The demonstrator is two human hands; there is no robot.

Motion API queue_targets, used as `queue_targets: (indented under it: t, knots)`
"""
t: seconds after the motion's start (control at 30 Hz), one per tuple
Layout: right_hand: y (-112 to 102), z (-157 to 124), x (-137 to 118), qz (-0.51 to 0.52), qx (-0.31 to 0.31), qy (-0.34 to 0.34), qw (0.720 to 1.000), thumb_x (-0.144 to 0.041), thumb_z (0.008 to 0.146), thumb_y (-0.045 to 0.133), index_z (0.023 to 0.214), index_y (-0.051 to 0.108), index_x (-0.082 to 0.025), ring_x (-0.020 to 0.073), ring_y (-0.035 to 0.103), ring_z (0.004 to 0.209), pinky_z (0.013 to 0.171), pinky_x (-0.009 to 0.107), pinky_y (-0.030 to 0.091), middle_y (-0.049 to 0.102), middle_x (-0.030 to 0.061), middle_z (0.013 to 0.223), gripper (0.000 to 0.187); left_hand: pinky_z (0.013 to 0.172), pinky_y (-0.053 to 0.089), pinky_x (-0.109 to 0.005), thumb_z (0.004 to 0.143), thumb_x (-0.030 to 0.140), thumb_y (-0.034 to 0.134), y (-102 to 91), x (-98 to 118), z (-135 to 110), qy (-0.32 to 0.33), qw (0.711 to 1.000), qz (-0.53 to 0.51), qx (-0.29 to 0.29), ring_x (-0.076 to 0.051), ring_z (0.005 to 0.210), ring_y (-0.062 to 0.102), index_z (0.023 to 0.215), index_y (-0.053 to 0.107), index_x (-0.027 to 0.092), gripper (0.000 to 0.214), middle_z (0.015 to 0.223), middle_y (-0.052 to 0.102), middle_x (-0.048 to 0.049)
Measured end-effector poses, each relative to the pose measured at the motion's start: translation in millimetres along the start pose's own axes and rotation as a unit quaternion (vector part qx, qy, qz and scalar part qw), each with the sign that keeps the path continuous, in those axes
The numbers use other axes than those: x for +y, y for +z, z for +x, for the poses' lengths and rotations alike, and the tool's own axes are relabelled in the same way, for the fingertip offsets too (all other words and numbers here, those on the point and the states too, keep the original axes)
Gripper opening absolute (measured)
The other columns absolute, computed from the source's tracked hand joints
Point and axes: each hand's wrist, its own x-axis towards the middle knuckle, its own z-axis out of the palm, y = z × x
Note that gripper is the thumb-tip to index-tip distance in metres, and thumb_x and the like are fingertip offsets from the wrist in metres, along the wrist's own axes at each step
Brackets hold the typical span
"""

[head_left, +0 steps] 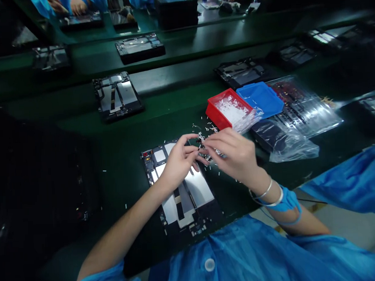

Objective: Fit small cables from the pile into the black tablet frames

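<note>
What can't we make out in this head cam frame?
Head view only:
What the left hand and right hand pinch: hidden by the fingers.
White bits: too small to identify.
Device housing: partly hidden by the left hand.
Contents of the clear plastic bag: blurred by glare.
A co-worker's hands: cut off by the top edge.

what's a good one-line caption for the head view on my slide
Left hand and right hand work at small white strips above an opened tablet casing, beside a red bin
</note>
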Motion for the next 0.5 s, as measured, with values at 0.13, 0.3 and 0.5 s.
queue_targets:
  t: [0.13, 0.3, 0.5]
  knots:
    - [6, -4, -22, 0.036, -0.002, -0.019, 0.999, -0.017, 0.088, 0.050, 0.081, 0.069, -0.018, 0.0178, 0.063, 0.075, 0.067, 0.032, 0.052, 0.073, 0.0055, 0.081, 0.020, 0.049, 0.049, -0.020, 0.085, 0.007, 0.047, -0.1, -1, -5, 0.048, 0.998, 0.047, -0.007, -0.014, 0.063, 0.066, 0.128, 0.041, 0.018, 0.045, 0.078, 0.067, -0.0017]
    - [5, -2, -9, 0.068, -0.017, 0.012, 0.997, -0.017, 0.087, 0.050, 0.077, 0.068, -0.020, 0.0172, 0.062, 0.074, 0.070, 0.032, 0.051, 0.073, 0.0047, 0.078, 0.021, 0.050, 0.045, -0.018, 0.087, 0.009, 0.046, -1.3, 1, -9, 0.087, 0.989, 0.117, -0.020, -0.012, 0.066, 0.065, 0.136, 0.041, 0.021, 0.051, 0.077, 0.066, -0.0009]
    - [-12, 11, 46, -0.110, 0.066, 0.178, 0.976, -0.017, 0.087, 0.048, 0.096, 0.069, -0.020, 0.0256, 0.061, 0.089, 0.075, 0.042, 0.047, 0.070, 0.0110, 0.092, 0.023, 0.041, 0.041, -0.018, 0.088, 0.015, 0.047, -4.5, 8, -6, 0.061, 0.997, 0.032, -0.019, -0.012, 0.054, 0.063, 0.141, 0.032, 0.015, 0.055, 0.075, 0.064, -0.0017]
